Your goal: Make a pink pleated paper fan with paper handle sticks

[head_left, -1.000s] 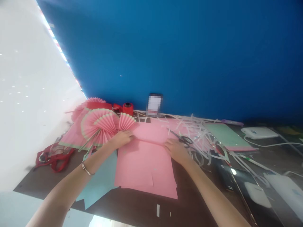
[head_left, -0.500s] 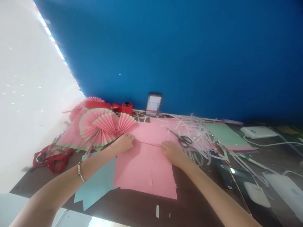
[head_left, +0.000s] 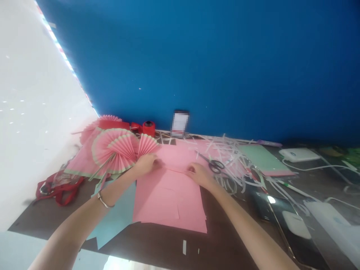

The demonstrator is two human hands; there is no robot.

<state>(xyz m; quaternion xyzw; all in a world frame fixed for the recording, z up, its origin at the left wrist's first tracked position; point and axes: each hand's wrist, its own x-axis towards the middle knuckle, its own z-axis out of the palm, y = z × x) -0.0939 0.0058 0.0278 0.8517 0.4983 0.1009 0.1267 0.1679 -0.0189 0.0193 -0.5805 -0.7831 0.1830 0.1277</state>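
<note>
A pink sheet of paper (head_left: 174, 159) lies on a stack of more pink paper (head_left: 165, 198), with a raised crosswise edge between my hands. At the left end of that edge, my left hand (head_left: 146, 164) is closed with its fingertips pinching the paper. My right hand (head_left: 199, 174) pinches the right end, thumb and fingers together. Just past my right hand rest black-handled scissors (head_left: 216, 165). Pleated pink paper fans (head_left: 120, 150) with green rims sit beside my left hand. Light blue paper (head_left: 116, 213) lies under my left forearm.
White paper strips (head_left: 232, 161) are heaped at right, near a green sheet (head_left: 261, 159). Farther right are a white device (head_left: 299, 155) and a dark phone (head_left: 289, 228). A red tape roll (head_left: 149, 128) and a propped-up phone (head_left: 180, 123) stand by the blue wall.
Both hands have gone from lying on the pink paper to pinching its crosswise edge, fingers more curled. The view has shifted slightly.
</note>
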